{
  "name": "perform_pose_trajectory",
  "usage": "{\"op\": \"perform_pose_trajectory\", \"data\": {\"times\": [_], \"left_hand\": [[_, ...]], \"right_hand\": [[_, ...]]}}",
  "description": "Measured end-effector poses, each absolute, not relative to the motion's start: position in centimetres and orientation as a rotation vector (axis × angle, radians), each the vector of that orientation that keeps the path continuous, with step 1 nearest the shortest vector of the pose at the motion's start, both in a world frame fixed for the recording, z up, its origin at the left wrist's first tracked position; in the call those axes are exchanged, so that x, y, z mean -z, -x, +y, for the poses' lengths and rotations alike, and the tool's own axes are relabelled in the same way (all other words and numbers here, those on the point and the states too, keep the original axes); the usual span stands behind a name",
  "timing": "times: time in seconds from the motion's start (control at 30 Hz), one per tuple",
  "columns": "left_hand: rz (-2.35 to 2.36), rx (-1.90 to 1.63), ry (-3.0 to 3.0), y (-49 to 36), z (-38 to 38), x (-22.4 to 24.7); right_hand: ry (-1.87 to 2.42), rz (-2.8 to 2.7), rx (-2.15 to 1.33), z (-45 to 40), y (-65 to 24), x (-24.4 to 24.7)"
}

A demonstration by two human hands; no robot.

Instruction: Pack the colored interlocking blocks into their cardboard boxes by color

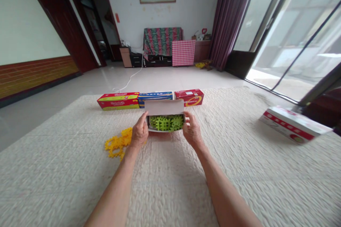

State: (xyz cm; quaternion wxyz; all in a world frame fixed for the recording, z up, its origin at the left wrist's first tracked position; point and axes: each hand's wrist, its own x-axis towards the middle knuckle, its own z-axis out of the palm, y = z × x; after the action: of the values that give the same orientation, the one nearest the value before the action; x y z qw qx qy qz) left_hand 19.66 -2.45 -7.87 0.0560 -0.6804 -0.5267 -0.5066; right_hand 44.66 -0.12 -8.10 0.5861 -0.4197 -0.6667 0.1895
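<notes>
Between my two hands is a small cardboard box (164,107), its pale lid flap raised at the far side. Green toothed plastic building pieces (163,123) fill it. My left hand (140,130) grips the box's left end, and my right hand (191,129) grips its right end, with fingers bent around the sides. Yellow toothed building pieces (118,143) lie in a loose pile on the mat, just left of my left hand and partly hidden by that forearm.
Behind the held box stand a red-and-yellow box (118,101), a blue box (155,95) and a red box (189,97) in a row. A white-and-red box (294,124) sits at the right on the cream quilted mat (170,188). A white cable (130,78) crosses the floor beyond.
</notes>
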Motion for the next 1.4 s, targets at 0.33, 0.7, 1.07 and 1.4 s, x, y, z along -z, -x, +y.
{"op": "perform_pose_trajectory", "data": {"times": [0.33, 0.7, 1.07, 1.4], "left_hand": [[-1.635, 1.588, 1.965, -20.5, -2.6, 8.6], [-1.635, 1.701, 1.914, -21.3, -2.7, 8.4], [-1.629, 1.757, 1.837, -21.3, -2.7, 8.5], [-1.68, 1.768, 1.721, -21.3, -3.2, 8.0]], "right_hand": [[0.946, -1.462, -0.525, 0.4, -44.4, 9.7], [0.983, -1.473, -0.446, -0.4, -44.0, 8.7], [0.95, -1.464, -0.481, -0.8, -43.7, 8.1], [0.91, -1.514, -0.395, -1.5, -43.2, 7.1]]}}
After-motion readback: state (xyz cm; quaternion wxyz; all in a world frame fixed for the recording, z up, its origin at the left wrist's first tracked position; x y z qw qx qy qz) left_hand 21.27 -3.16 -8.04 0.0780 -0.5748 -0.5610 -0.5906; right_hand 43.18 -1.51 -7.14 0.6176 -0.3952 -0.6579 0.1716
